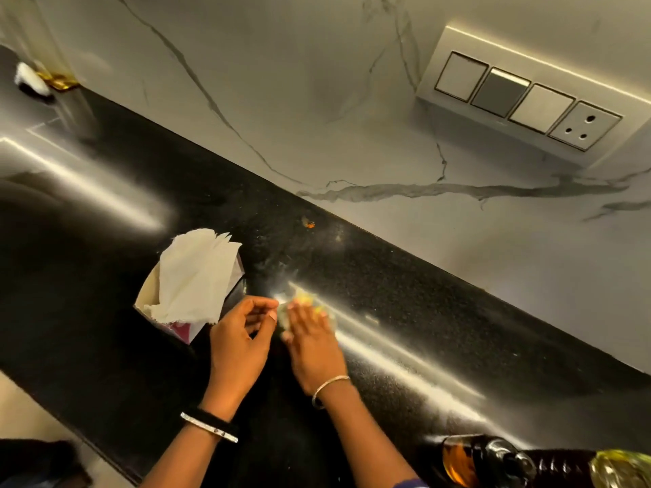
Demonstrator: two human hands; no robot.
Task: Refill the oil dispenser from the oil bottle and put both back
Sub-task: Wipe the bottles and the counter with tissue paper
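Right hand (313, 341): flat, pressing yellowed crumpled tissue (303, 298) on glossy black tabletop (387, 276), likely mopping spilled oil.
Left hand (239, 339): loosely curled, empty.

A glossy black tabletop (405, 311) runs along a marble wall. On it lies a tissue box (149, 294) with a sheet pulled up. Just right of the box is a blurred, yellow-stained wad (303, 298), and an orange speck (310, 224) sits near the wall. The dispenser (486, 459) and bottle (620, 466) are at the near right.
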